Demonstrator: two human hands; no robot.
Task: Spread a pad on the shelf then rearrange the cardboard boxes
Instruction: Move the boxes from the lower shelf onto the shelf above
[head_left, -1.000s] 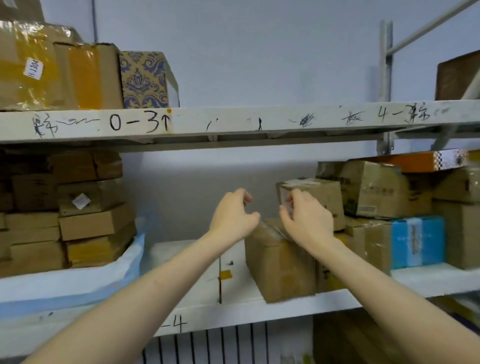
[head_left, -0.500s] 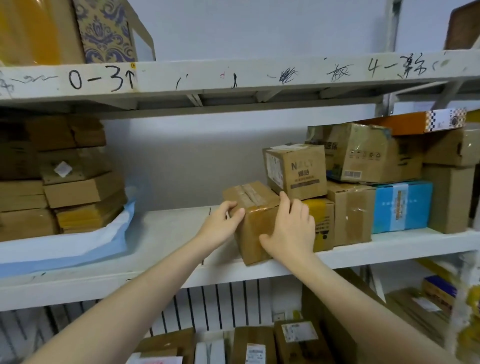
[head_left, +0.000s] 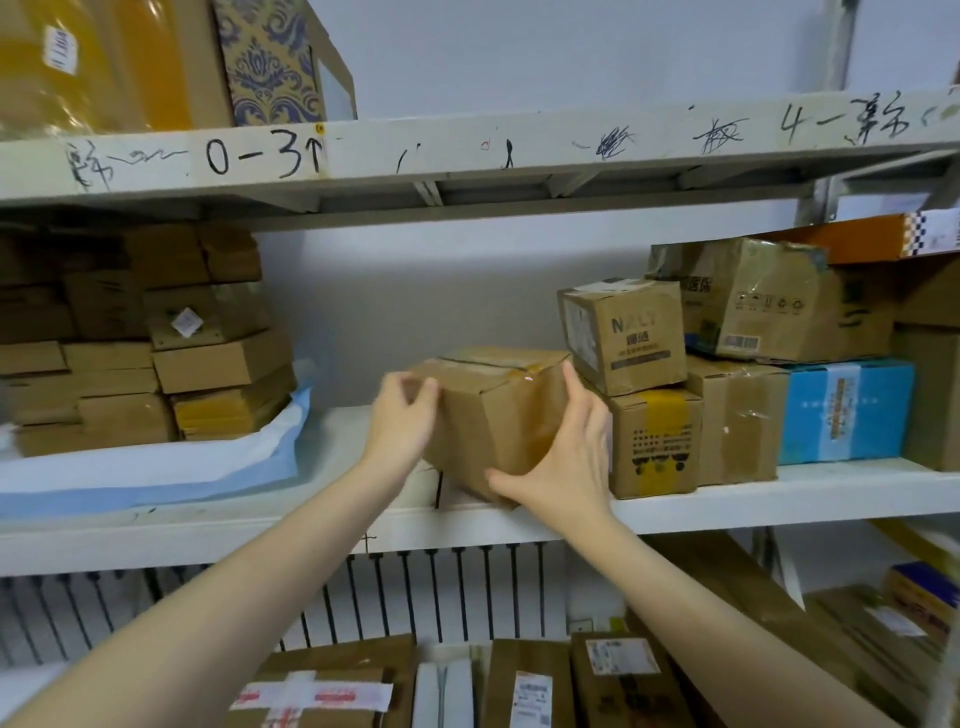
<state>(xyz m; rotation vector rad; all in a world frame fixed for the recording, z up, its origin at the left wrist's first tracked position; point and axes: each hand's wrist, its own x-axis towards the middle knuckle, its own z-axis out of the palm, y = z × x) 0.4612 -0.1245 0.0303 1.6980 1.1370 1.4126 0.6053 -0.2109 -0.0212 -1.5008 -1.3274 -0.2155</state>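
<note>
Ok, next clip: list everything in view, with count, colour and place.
white metal shelf: one, white, middle level.
taped cardboard box: one, brown, shelf front, centre.
yellow-banded cardboard box: one, brown, right of the taped box.
small NALY-printed cardboard box: one, brown, atop the yellow-banded box.
blue cardboard box: one, blue, pale label, shelf right.
soft sheet pad: one, white and blue, shelf left.
flat cardboard boxes: stack, count unclear, brown, on the pad.
patterned box: one, blue and gold, upper level.
labelled cardboard boxes: several, brown, below the shelf.
left grip: fingers curled over taped box's upper left corner.
right grip: fingers straight against its right side.
</note>
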